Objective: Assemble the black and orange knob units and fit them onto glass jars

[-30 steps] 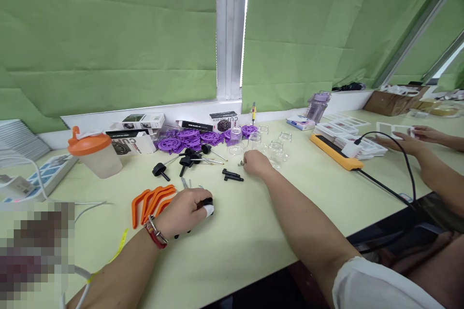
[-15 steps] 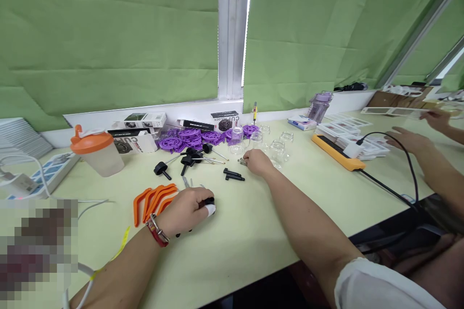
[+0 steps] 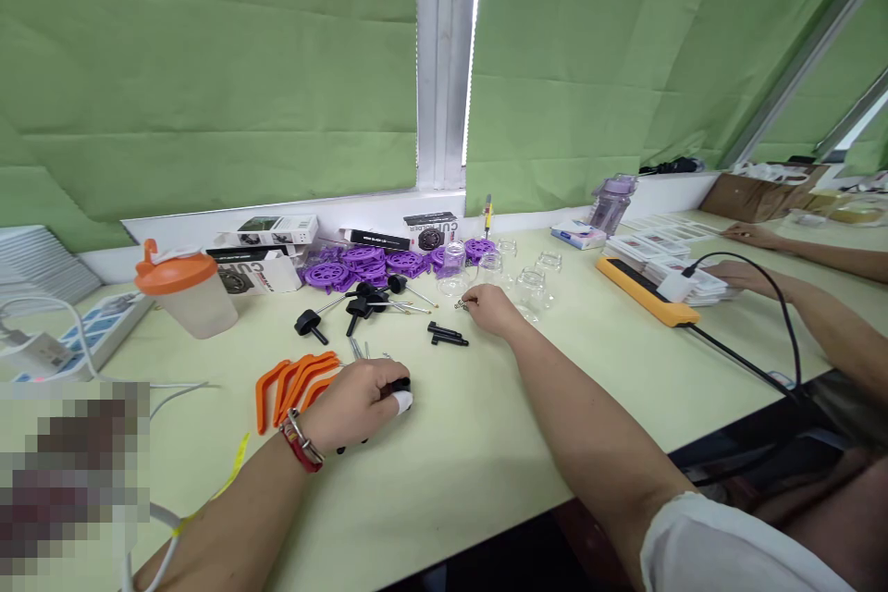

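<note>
My left hand, its thumb wrapped in white, is closed around a black plastic part that is mostly hidden. My right hand reaches farther out, fingertips pinched at small metal pieces that look like springs. Two short black plastic pieces lie between the hands. Orange bent handles are beside my left hand, with thin metal rods just beyond it. Black knobs with long rods lie farther back. Clear glass cups stand next to my right hand.
Purple wheel-shaped parts and printed boxes line the back. An orange-lidded shaker and a power strip stand left. At right are an orange power strip, stacked cards and a co-worker's hands.
My right hand has shifted slightly left at the small metal pieces. My left hand stays put. The co-worker's hands have moved left, one now at the stacked cards.
</note>
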Tool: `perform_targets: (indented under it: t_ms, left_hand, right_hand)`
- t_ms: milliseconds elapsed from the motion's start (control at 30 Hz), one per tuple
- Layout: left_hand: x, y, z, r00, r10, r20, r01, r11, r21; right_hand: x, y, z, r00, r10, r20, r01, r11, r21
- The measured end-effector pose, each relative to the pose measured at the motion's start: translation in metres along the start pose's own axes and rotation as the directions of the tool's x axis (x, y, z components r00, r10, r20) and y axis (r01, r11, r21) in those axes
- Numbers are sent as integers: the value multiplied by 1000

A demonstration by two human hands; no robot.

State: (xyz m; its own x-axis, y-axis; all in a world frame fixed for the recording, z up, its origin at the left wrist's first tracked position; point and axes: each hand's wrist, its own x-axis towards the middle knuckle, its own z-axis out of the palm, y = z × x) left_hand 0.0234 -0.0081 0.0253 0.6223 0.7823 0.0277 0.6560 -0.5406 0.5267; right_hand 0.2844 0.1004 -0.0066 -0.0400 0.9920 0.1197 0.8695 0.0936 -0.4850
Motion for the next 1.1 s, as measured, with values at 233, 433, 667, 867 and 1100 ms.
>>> perform_targets:
  t_ms: [233, 433, 667, 867, 1100]
  left_hand:
    - [0, 1, -1, 1000, -7, 0, 7, 1000, -20]
    - [0, 1, -1, 1000, 0, 0, 0, 1000, 4]
    - [0, 1, -1, 1000, -4, -1, 4, 1000, -16]
    - [0, 1, -1, 1000, 0, 2, 0, 1000, -15]
    - [0, 1, -1, 1000, 0, 6, 0, 1000, -7]
  right_hand:
    - [0, -1, -2, 998, 56, -4, -56, 997, 46]
    - [-2, -3, -2, 999, 42, 35, -43, 999, 29]
    - [-1, -3, -1, 999, 37, 27, -38, 999, 20]
    - [-1, -8, -4, 998, 59, 29, -58, 998, -40]
    - [-1, -7, -3, 997, 66, 44, -63, 995, -77]
